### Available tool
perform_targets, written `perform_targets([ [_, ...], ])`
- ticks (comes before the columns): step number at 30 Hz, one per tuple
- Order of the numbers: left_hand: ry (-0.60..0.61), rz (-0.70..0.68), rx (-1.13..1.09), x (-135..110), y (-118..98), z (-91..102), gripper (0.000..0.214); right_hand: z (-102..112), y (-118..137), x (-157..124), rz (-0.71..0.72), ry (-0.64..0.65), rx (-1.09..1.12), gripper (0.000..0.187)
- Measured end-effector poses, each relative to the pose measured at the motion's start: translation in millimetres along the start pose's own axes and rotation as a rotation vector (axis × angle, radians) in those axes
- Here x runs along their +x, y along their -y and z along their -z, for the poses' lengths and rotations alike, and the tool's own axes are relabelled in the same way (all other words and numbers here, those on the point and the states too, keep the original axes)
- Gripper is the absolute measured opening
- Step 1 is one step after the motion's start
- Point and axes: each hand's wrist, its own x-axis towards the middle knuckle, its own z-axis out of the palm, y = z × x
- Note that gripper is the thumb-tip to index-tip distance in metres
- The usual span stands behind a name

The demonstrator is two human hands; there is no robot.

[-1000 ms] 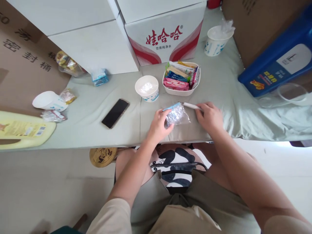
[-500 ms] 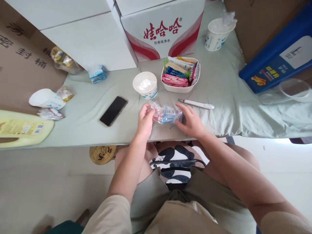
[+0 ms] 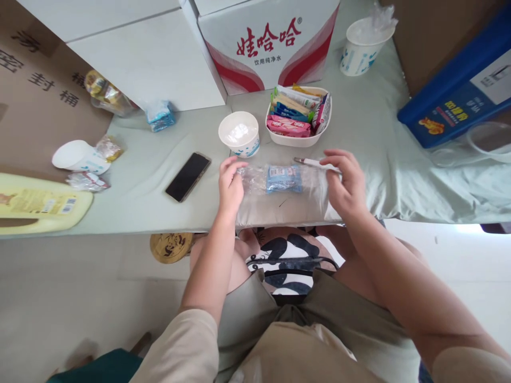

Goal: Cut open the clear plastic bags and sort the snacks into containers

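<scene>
A small blue packet (image 3: pixel 284 178) with a white label lies on the cloth-covered table in front of me, with crinkled clear plastic wrapping (image 3: pixel 255 178) around it. The fingers of my left hand (image 3: pixel 230 186) are bent and closed on the left edge of that plastic. Off to the packet's right, my right hand (image 3: pixel 347 183) has its fingers curved and apart, with nothing seen in them. Its fingertips are close to a slim white penlike tool (image 3: pixel 313 163), whose right end they partly cover.
Beyond my hands stand a paper cup (image 3: pixel 238 133) lined with plastic and a white tub (image 3: pixel 297 141) of wrapped snacks. A phone (image 3: pixel 187 177) lies to the left. Further out are a tipped cup (image 3: pixel 75 155), a yellow jug (image 3: pixel 43 205), a blue container (image 3: pixel 447 90) and a printed carton (image 3: pixel 271 48).
My hands have moved apart, the right one going rightward off the packet to beside the white tool. The blue packet now lies on the table with its plastic spread wider.
</scene>
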Motion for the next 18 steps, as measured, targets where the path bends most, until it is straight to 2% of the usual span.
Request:
perform_targets([
  [3, 0.125, -0.066, 0.1, -1, -10, -0.4, 0.026, -8, 1, -1, 0.056, 0.162, -0.057, 0.048],
  [4, 0.158, -0.066, 0.13, -1, -12, -0.7, 0.03, -11, 0, -2, 0.052, 0.195, -0.086, 0.047],
  [6, 0.192, -0.052, 0.16, -1, -16, -0.7, 0.021, -13, -2, -1, 0.05, 0.21, -0.131, 0.032],
  [8, 0.177, -0.065, 0.152, 0, -20, 1.2, 0.006, -10, -1, 0, 0.081, 0.175, -0.158, 0.021],
  [11, 0.077, -0.187, 0.118, 0, -33, 9.5, 0.006, 2, 7, 0, 0.145, 0.12, -0.157, 0.022],
  [14, 0.03, -0.3, 0.036, -6, -48, 24.0, 0.005, 16, 17, -4, 0.2, 0.188, -0.063, 0.025],
  [16, 0.121, -0.273, -0.03, -12, -54, 35.3, 0.007, 22, 19, -8, 0.218, 0.346, 0.029, 0.028],
  [18, 0.346, -0.135, -0.08, -19, -55, 45.8, 0.008, 22, 17, -12, 0.197, 0.524, 0.034, 0.034],
])
